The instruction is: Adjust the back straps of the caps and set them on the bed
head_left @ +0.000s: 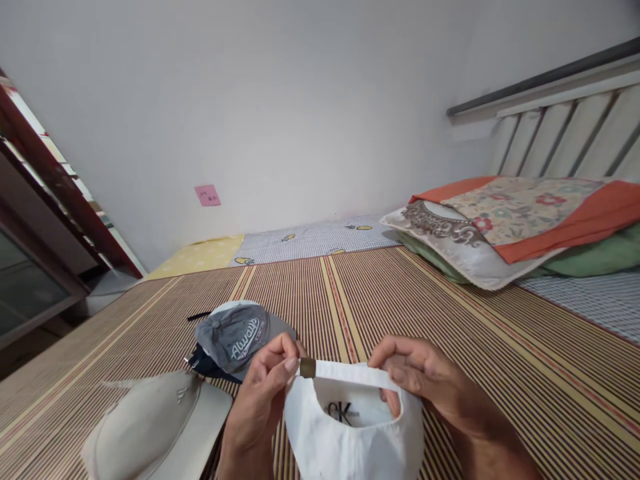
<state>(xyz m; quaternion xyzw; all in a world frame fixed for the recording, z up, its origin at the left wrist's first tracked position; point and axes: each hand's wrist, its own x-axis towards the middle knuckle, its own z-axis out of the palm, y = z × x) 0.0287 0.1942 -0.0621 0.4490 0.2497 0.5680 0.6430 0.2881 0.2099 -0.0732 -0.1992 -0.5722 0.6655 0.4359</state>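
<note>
A white baseball cap (pixel 345 447) is held between my two hands, its back opening and strap facing me. Dark "CK" lettering shows inside through the opening. My left hand (pixel 263 393) pinches the strap's left end beside a brownish metal buckle (pixel 307 368). At the strap's right end, my right hand (pixel 425 377) grips the cap's edge, with some fingers hidden behind the band. Left of my left hand lies a grey cap (pixel 235 337) with "Always" lettering, stacked on other caps. Nearer to me is a beige cap (pixel 145 423) with a small logo.
A striped bamboo mat (pixel 310 293) covers the bed. Pillows with an orange floral cover (pixel 530 207) lie at the right, below a white radiator (pixel 575 133) and a grey pipe (pixel 540 77). A pink note (pixel 207 195) sticks to the wall. At the left stands a glass-fronted cabinet (pixel 30 267).
</note>
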